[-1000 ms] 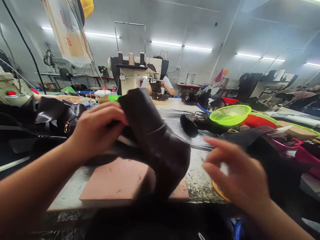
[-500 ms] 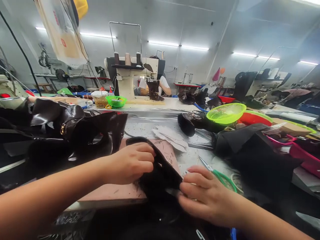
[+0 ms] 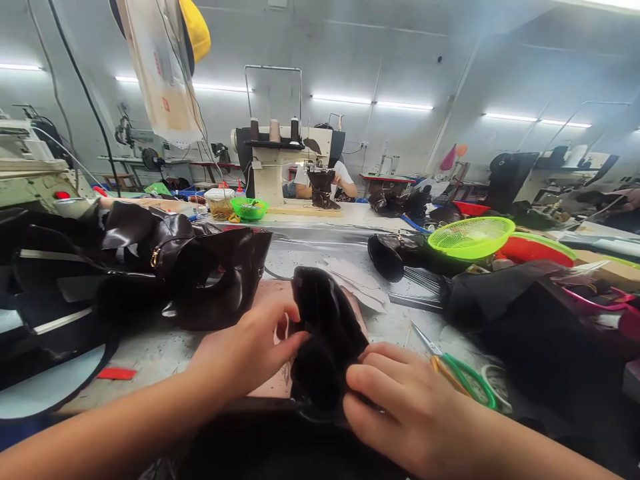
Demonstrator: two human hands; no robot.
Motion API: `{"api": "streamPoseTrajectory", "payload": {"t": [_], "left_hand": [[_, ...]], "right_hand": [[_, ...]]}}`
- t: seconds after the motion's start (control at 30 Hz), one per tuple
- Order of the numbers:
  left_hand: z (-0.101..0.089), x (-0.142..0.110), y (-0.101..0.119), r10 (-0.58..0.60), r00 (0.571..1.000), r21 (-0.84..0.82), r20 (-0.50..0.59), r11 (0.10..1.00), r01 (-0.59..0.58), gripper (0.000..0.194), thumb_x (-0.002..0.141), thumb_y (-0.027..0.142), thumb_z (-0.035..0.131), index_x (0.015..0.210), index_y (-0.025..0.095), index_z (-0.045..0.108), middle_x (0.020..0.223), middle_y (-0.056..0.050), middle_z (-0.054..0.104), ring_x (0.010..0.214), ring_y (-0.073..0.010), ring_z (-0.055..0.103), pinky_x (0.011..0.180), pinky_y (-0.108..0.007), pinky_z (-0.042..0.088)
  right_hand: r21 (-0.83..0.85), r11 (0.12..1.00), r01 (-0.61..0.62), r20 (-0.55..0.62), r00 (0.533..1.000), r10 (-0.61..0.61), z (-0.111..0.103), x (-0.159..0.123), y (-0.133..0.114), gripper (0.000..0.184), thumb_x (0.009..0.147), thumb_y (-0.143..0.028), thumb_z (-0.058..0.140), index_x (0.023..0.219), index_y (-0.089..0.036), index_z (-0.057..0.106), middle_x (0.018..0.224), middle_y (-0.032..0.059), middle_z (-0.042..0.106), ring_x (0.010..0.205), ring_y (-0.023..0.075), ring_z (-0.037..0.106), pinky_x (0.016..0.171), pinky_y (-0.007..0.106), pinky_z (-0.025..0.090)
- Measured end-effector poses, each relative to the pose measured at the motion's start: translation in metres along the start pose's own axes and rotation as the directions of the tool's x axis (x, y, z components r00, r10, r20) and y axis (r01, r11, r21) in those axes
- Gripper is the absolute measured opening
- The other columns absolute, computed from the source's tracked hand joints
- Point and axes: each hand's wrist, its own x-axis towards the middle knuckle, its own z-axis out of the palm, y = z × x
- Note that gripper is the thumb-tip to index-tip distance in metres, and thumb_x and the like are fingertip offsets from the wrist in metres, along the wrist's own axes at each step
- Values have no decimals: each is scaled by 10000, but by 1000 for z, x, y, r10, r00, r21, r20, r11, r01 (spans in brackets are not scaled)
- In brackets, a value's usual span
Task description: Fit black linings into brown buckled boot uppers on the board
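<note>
A dark, shiny boot upper [image 3: 325, 313] stands tilted in front of me, its black lining partly showing. My left hand [image 3: 253, 350] pinches the upper's left edge between thumb and fingers. On the opposite side my right hand [image 3: 405, 400] has its fingers curled around the lower right edge; whether a small tool is also in it is hidden. Beneath the upper lies a pinkish board [image 3: 270, 388]. Scissors with green handles [image 3: 467, 379] rest on the table just right of my right hand.
Several dark brown boot uppers [image 3: 220, 293] are heaped at left, near a red scrap [image 3: 117, 373]. White paper pieces [image 3: 357, 283] lie behind the board. Black material [image 3: 540, 333] and a lime-green basket [image 3: 470, 237] are at right. Across the table, a person works at a sewing machine [image 3: 275, 163].
The upper has been turned more upright, showing its lining. My left hand has shifted from its top edge to the left edge. The view has swung slightly left.
</note>
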Motion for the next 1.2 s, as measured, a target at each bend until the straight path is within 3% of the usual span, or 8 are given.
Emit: {"api": "streamPoseTrajectory", "payload": {"t": [0.07,0.13,0.37,0.57,0.8,0.93,1.1,1.2], "left_hand": [[3,2,3,-181,958,-245,222,941,234,198,739,224,545,934,194,525,762,0,600,650,-132,554,599,-257,463],[4,6,7,-199,905,-444,377,818,365,251,697,192,550,946,176,538,785,-6,616,708,-141,574,642,-260,471],[-3,17,19,-312,859,-639,405,575,510,133,598,190,644,645,147,527,823,-4,611,614,-109,573,609,-261,467],[-20,25,28,-65,906,-646,419,680,347,66,701,167,601,711,160,536,754,3,623,715,-121,570,683,-261,461],[-23,20,34,-25,925,-472,378,855,216,245,753,342,554,923,178,621,851,-29,613,795,-165,560,694,-260,446],[-13,20,32,-79,976,-267,204,954,133,283,665,297,652,928,200,610,818,-5,613,736,-155,547,631,-242,432],[-10,29,32,-172,961,-492,214,831,259,130,629,201,631,740,151,588,626,40,559,592,-104,513,571,-220,419],[-11,31,33,-206,954,-553,220,779,296,137,607,182,640,732,143,598,613,44,559,591,-99,513,581,-218,420]], "right_hand": [[-41,999,1,-2,1000,-1,0,-2,-1,248,802,-75,400,618,-175,533,620,15,536,507,120,413,488,272,335],[-78,997,17,-4,1000,-17,1,-3,-1,269,807,-57,373,618,-169,528,667,30,560,515,117,410,542,275,376],[-110,985,-132,9,991,133,-2,-4,6,221,886,-196,412,691,-168,511,729,35,570,698,139,542,896,369,388],[-79,972,-220,-28,975,218,-6,3,18,180,873,-229,465,703,-174,483,658,-17,557,564,99,507,900,383,383],[-65,943,-326,-105,942,318,-6,9,29,189,811,-229,546,652,-196,450,594,-53,516,532,94,490,959,399,356],[-69,931,-359,-64,933,355,-6,12,36,181,806,-258,568,683,-199,450,634,-47,540,566,107,518,991,424,317],[-13,934,-358,51,932,358,-6,15,43,125,863,-230,483,755,-200,427,708,-32,553,642,117,542,970,463,295],[-42,933,-357,3,934,357,-1,16,45,154,879,-255,455,739,-204,414,686,-32,552,597,116,527,943,467,304]]}}
